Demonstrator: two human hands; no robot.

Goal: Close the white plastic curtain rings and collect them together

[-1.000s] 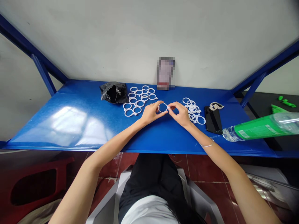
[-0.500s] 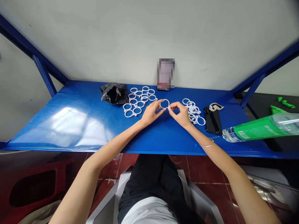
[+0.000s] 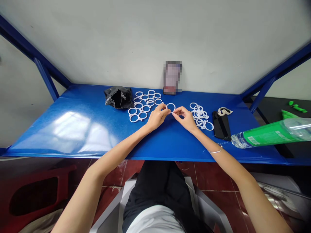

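Observation:
A white curtain ring (image 3: 171, 104) is held upright between my two hands over the blue table (image 3: 155, 142). My left hand (image 3: 157, 116) pinches its lower left side with thumb and fingers. At the bottom, by the small knob, my right hand (image 3: 185, 118) grips it between thumb and forefinger. Several similar white rings (image 3: 142, 115) lie spread out to the left, beyond my left hand. Another group of rings (image 3: 200, 114) is heaped just right of my right hand, some overlapping.
A crumpled black plastic bag (image 3: 119, 97) sits at the back left. A blurred phone-like object (image 3: 172, 77) leans on the wall. To the right are a black phone (image 3: 221, 126), a white looped item (image 3: 224, 111) and a green-labelled bottle (image 3: 272, 133). Blue braces (image 3: 263, 92) flank the table.
Both hands have shifted slightly around the ring. Its knob has turned from the lower right to the bottom, and my left fingers have closed nearer to it.

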